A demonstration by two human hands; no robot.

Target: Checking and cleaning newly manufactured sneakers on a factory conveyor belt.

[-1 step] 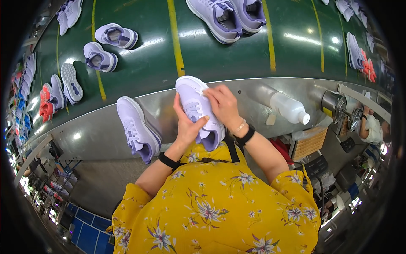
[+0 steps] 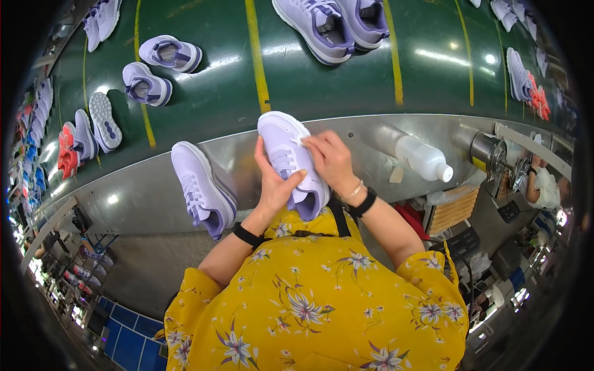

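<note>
A lavender sneaker [image 2: 286,139] with a white sole is in my left hand [image 2: 276,184], toe pointing away from me. My left fingers wrap its left side, and the thumb lies across the tongue and laces. At the sneaker's right side, near the toe, my right hand [image 2: 333,159] is closed in a pinch. A small white scrap [image 2: 298,141] shows at its fingertips against the shoe; its material is too small to make out. Left of my hands, a matching lavender sneaker [image 2: 197,182] lies on the metal ledge [image 2: 247,139].
Beyond the ledge runs a green conveyor belt [image 2: 229,93] with yellow lines, carrying several lavender sneakers [image 2: 315,28] and coral ones [image 2: 67,148]. On the right of the ledge lie a white plastic bottle [image 2: 424,158] and a metal canister [image 2: 487,154]. A person [image 2: 544,182] sits far right.
My right hand has shifted slightly down and to the right along the sneaker's edge. My left hand and the sneaker stay almost in place.
</note>
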